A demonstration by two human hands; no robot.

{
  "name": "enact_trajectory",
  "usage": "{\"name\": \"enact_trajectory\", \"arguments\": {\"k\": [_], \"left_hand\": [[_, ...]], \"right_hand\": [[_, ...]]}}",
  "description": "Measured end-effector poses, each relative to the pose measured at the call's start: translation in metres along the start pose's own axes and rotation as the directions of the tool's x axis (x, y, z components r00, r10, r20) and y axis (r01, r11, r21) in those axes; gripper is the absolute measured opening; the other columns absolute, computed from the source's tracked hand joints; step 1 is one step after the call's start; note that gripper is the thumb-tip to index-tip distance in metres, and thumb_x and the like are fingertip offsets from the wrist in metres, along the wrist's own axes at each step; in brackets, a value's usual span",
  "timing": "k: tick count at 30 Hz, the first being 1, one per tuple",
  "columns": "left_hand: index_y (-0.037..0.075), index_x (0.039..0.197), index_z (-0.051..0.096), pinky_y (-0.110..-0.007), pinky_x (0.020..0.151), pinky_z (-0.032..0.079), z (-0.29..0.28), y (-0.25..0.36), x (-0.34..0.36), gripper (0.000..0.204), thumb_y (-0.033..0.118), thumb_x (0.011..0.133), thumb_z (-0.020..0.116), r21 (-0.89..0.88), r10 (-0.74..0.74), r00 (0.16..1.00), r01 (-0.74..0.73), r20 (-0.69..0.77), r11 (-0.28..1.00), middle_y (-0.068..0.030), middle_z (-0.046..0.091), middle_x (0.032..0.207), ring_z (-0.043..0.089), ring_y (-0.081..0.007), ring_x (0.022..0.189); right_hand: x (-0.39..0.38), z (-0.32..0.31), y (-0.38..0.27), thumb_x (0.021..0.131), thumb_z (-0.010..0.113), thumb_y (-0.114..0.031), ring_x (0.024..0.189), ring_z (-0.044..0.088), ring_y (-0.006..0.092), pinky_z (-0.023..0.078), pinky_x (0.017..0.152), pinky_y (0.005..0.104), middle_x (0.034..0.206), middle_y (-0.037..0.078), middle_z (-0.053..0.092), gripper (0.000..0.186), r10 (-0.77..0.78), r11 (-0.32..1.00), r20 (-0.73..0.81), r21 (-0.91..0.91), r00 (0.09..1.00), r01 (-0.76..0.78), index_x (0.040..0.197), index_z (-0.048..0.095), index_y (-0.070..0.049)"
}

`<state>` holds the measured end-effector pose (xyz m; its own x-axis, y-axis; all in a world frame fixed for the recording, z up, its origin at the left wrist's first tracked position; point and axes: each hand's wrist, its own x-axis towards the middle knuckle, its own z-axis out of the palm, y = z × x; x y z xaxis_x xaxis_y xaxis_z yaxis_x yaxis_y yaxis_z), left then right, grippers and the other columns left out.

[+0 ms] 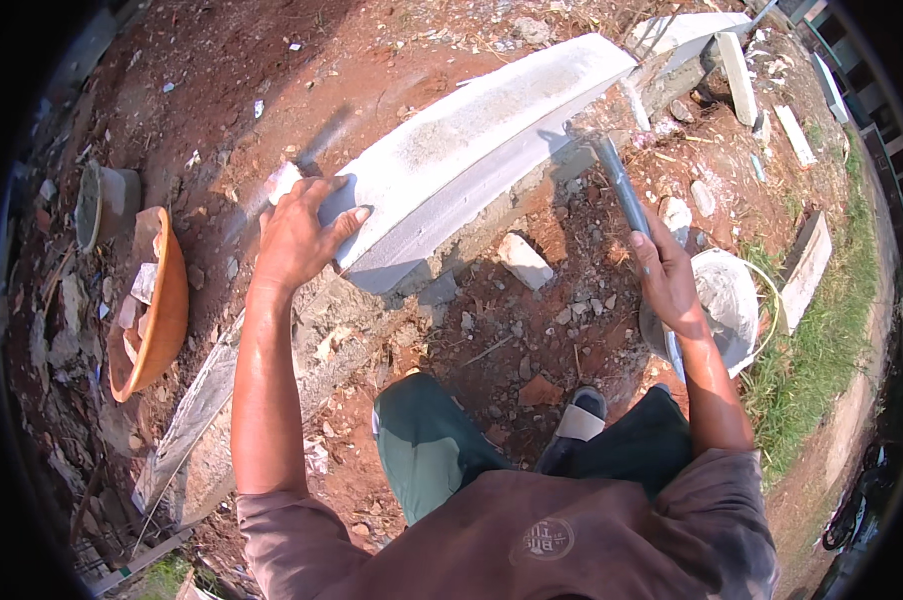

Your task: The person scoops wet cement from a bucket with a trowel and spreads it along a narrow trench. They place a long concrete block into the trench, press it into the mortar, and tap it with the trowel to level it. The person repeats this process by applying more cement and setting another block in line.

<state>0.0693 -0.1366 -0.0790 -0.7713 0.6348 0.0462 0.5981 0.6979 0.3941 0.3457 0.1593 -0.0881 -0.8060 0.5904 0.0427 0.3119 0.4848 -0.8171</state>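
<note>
A long white lightweight concrete block [492,105] lies on a low mortar-and-stone footing [347,310], running from near my left hand toward the far right. My left hand [305,225] grips its near end, with the fingers over the far edge and the thumb on the near side. Closed around a grey-blue, pipe-like handle is my right hand [665,270]. The handle belongs to a hammer-like tool [622,185] held up beside the block's near face. Its far end is near the block and hard to make out.
An orange basin [177,310] with broken pieces tilts at the left, near a grey bucket [112,205]. A pale bucket [727,310] with grey mortar stands beyond my right wrist. A block fragment [524,262] lies on reddish soil. More white blocks [737,78] are at the far right.
</note>
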Motion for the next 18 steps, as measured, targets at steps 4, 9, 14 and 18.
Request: {"name": "enact_trajectory", "arguments": {"k": [4,9,14,18], "left_hand": [[0.008,0.128,0.051,-0.053,0.107,0.022,0.009,0.041,0.048,0.087,0.071,0.069,0.06,0.112,0.112,0.994,-0.112,0.004,0.987,-0.0228,0.042,0.135,0.034,-0.0369,0.13],[0.027,0.144,0.027,-0.059,0.109,0.015,0.067,0.173,0.14,0.089,0.064,0.071,0.063,0.319,0.163,0.978,-0.198,0.134,0.927,-0.0146,0.019,0.15,0.017,-0.0384,0.138],[0.037,0.145,0.015,-0.062,0.104,0.023,0.109,0.187,0.161,0.083,0.043,0.079,0.066,0.507,0.017,0.995,-0.064,0.097,0.86,-0.0127,0.017,0.151,0.019,-0.0415,0.136],[0.037,0.145,0.015,-0.061,0.103,0.026,0.111,0.194,0.162,0.081,0.042,0.08,0.064,0.513,0.019,0.998,-0.052,0.068,0.857,-0.0152,0.019,0.15,0.022,-0.0412,0.136]], "right_hand": [[0.014,-0.021,0.015,0.096,0.046,-0.034,0.106,0.057,0.0302,0.041,0.093,0.0361,0.118,0.021,0.058,0.047,0.054,0.988,-0.076,-0.143,0.996,-0.064,0.13,0.046,-0.002],[0.074,-0.075,0.012,0.094,0.046,-0.031,0.108,0.057,0.0317,0.041,0.092,0.0364,0.112,0.023,0.06,0.044,-0.06,0.982,-0.212,-0.187,0.975,0.02,0.127,0.049,-0.003],[0.144,-0.101,-0.046,0.093,0.046,-0.036,0.089,0.061,0.0397,0.047,0.077,0.0414,0.094,0.025,0.063,0.04,-0.398,0.91,-0.476,-0.311,0.784,0.273,0.122,0.052,-0.009],[0.18,-0.062,-0.031,0.095,0.044,-0.037,0.085,0.06,0.0436,0.047,0.071,0.0457,0.087,0.026,0.062,0.037,-0.482,0.872,-0.601,-0.259,0.637,0.415,0.123,0.048,-0.013]]}}
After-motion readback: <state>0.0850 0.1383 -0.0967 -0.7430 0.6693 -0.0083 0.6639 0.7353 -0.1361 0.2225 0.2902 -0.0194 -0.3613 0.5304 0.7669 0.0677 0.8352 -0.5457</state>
